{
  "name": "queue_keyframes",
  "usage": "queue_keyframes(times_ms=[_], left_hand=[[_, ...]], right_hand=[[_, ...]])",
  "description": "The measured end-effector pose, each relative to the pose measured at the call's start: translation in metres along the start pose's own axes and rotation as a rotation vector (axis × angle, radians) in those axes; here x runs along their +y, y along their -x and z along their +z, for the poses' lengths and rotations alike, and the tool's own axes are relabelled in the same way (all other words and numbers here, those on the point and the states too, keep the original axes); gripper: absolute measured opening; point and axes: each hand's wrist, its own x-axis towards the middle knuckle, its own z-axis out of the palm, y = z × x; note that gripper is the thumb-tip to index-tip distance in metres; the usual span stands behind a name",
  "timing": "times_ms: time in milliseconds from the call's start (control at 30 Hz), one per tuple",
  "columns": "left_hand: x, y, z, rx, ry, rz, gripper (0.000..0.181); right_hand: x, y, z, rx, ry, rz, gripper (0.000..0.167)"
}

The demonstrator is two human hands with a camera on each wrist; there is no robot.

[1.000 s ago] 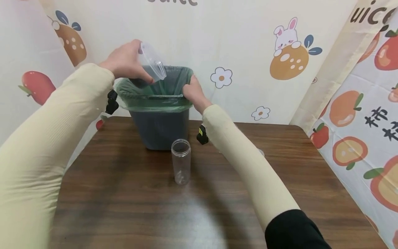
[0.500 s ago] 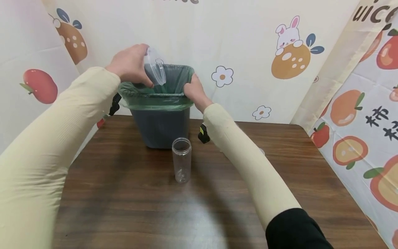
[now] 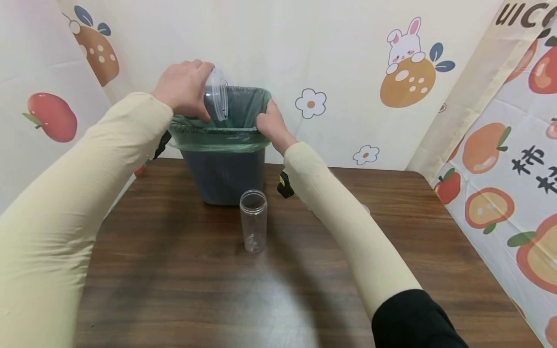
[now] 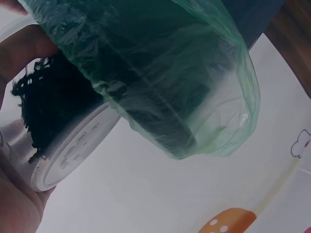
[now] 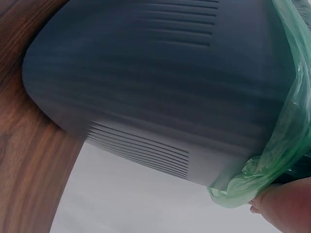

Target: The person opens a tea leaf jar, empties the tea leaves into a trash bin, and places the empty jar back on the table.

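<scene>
My left hand [image 3: 183, 89] grips a clear plastic jar [image 3: 220, 96] tipped on its side, its mouth turned right over the bin's opening. In the left wrist view a dark mass [image 4: 60, 99] shows through the jar's wall; I cannot tell exactly what it is. The dark grey trash bin [image 3: 224, 176] stands upright at the back of the table, lined with a green plastic bag [image 3: 219, 142] folded over its rim. My right hand [image 3: 275, 126] holds the bin's right rim and bag edge, thumb on the bag in the right wrist view.
A clear lidless cylindrical jar [image 3: 254, 224] stands upright on the brown wooden table [image 3: 196, 299], just in front of the bin. The edge of a small clear item [image 3: 366, 209] shows beside my right sleeve. A printed cloth [image 3: 330, 43] hangs close behind the table.
My left hand has moved right and slightly down, tipping the jar further over the bin. The right hand keeps its hold on the rim. The view has shifted slightly.
</scene>
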Motion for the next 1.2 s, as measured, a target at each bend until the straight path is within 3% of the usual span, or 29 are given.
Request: queue_keyframes(times_ms=[433,900,1200], left_hand=[[-0.0017,0.0017,0.0036,0.031,-0.072,0.048,0.104],[-0.0003,0.0033,0.0013,0.077,-0.158,0.059,0.102],[-0.0007,0.0023,0.0004,0.045,-0.158,0.049,0.105]], right_hand=[[0.0016,-0.0010,0.0001,0.000,0.007,-0.020,0.067],[0.0020,0.0003,-0.0003,0.006,0.000,-0.028,0.065],[0.0018,0.0003,-0.0001,0.017,0.009,-0.030,0.064]])
